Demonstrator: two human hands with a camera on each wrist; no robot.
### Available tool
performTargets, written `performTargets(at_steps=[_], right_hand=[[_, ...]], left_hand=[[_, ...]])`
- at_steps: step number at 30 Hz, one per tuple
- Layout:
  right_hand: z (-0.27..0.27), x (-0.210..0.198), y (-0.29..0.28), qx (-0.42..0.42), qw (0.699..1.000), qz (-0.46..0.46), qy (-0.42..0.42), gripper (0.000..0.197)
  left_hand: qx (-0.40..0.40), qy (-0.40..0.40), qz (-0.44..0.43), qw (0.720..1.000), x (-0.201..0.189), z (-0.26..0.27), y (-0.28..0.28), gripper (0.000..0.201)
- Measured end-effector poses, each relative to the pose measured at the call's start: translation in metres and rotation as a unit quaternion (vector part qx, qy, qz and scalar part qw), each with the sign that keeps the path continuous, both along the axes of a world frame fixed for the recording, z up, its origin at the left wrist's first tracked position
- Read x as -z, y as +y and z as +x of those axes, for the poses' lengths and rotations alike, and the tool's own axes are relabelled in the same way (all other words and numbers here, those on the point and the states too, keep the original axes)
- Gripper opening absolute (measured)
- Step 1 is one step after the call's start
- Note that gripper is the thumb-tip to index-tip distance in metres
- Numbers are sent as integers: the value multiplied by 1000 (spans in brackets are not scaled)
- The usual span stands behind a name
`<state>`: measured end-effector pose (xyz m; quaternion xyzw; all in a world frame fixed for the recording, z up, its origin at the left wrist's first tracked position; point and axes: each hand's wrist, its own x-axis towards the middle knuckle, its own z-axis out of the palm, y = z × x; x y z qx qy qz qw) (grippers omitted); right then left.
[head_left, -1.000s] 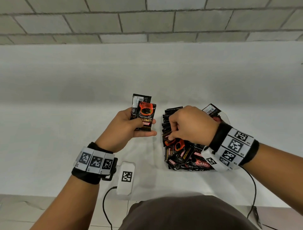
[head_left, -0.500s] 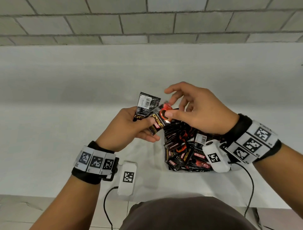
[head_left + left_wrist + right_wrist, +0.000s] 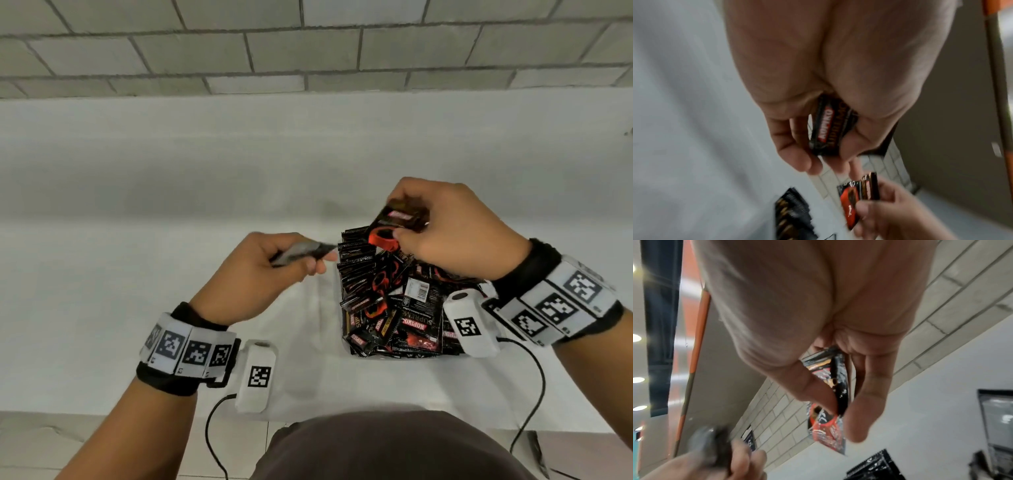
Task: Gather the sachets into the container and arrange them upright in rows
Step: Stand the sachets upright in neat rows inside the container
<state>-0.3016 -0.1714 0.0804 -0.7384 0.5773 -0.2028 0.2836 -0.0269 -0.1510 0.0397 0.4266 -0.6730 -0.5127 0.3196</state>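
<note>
A clear container (image 3: 346, 329) on the white counter holds several black-and-red sachets (image 3: 404, 318); a row stands upright along its left side (image 3: 356, 260), the others lie jumbled. My left hand (image 3: 274, 263) pinches a black sachet (image 3: 301, 251) just left of the container; the same sachet (image 3: 828, 129) sits between thumb and fingers in the left wrist view. My right hand (image 3: 445, 229) hovers over the container's far end, pinching a black-and-red sachet (image 3: 390, 226), also seen as the sachet (image 3: 830, 402) held between thumb and fingers.
The white counter (image 3: 137, 274) runs left and right, with a raised white ledge (image 3: 308, 154) and a grey block wall (image 3: 308, 44) behind. Wrist-camera cables (image 3: 534, 387) hang off the near counter edge.
My right hand took a sachet from my left hand's pair and carried it right, over the container. My left hand tilted its remaining sachet flat and moved toward the container.
</note>
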Motion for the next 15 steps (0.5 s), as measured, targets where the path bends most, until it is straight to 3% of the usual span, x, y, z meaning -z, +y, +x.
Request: performTargets(at_steps=[2,4,10,15], right_hand=[[-7,-2,0,24,998,35,-53,31],[-13,-2,1,34,996,60,-64,28],[-14,-1,7,-24,993,80,-81,33],[-8,-1,10,-78,995,42,-54,20]], left_hand=[[48,-123,-60,989,6,-1,4,34],[44,-190,-76,978,13,-5,7,23],[77,-265,-80,958,37,-35,16,67],[22,-260,-95,961,45,-45,-1,60]])
